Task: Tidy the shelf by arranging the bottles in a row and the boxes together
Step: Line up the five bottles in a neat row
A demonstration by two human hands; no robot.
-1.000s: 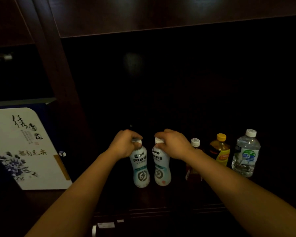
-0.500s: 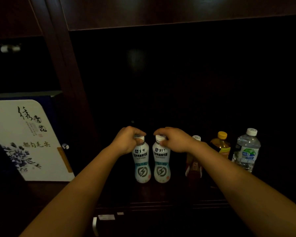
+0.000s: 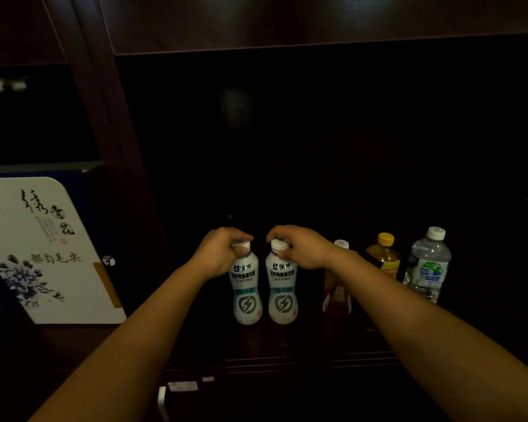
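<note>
Two white drink bottles stand upright side by side on the dark shelf [image 3: 287, 345]. My left hand [image 3: 218, 254] grips the cap and neck of the left white bottle [image 3: 246, 287]. My right hand [image 3: 302, 248] holds the cap of the right white bottle [image 3: 282, 287]. To their right stand a red-labelled bottle [image 3: 337, 295], partly hidden by my right forearm, a yellow-capped bottle [image 3: 384, 257] and a clear water bottle [image 3: 427, 266]. A white box with blue flower print [image 3: 43, 248] leans in the left compartment.
A dark wooden upright [image 3: 110, 147] separates the box compartment from the bottle compartment. A dark blue box [image 3: 43, 170] stands behind the white one. The shelf's back is in deep shadow. Small white labels [image 3: 183, 385] sit on the front edge below.
The two white bottles, tilted apart a second ago, now stand straight and parallel on the shelf. Both hands stay on their caps.
</note>
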